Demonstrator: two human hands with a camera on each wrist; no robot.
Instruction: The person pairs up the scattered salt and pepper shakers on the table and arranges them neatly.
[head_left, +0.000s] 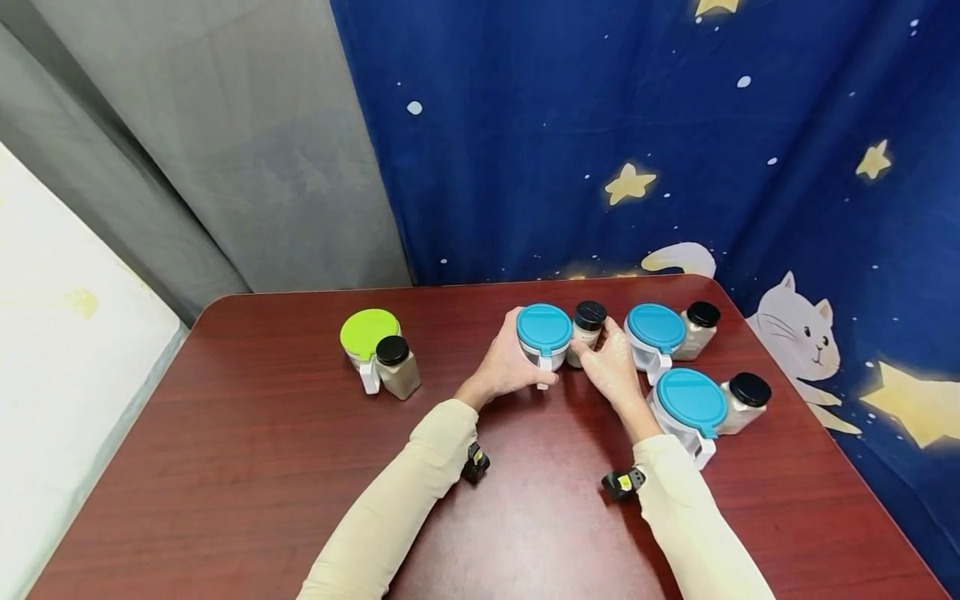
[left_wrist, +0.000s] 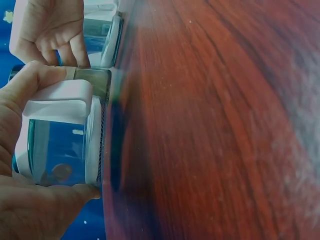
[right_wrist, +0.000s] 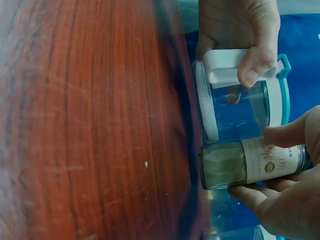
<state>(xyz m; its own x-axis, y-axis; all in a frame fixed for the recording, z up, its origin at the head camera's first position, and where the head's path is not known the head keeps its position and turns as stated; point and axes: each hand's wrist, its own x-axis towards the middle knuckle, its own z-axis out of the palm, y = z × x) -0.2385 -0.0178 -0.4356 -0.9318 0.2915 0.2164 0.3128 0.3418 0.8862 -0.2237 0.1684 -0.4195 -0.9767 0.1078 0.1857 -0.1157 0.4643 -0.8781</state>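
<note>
1. The blue curtain (head_left: 525, 150) behind you is cut off at the top and right of the head view.
2. Your desk (head_left: 300, 483) runs out of the same view at the bottom, so you cannot see its near edge.
3. Your pale sleeves (head_left: 397, 500) are cut off at that bottom edge too.
4. Your left hand (head_left: 510, 362) is curled round a canister with a blue lid; the thumb lies on its white handle, while the fingers are partly hidden behind it.
5. Your right hand (head_left: 613, 367) pinches a small jar, thumb on one side and fingers on the other; in the head view it covers part of the glass.
6. The held canister (head_left: 545, 327) sits between your left thumb and fingers, just left of the jar; whether its base rests on the desk is hard to tell. Two more blue-lidded canisters (head_left: 690, 404) stand right of your right hand, and a green-lidded canister (head_left: 370, 333), partly hidden by its jar, stands left of your left hand.
7. The pinched jar (head_left: 587, 333) has a black lid; the small print on its label (right_wrist: 260, 167) is hard to read.
</note>
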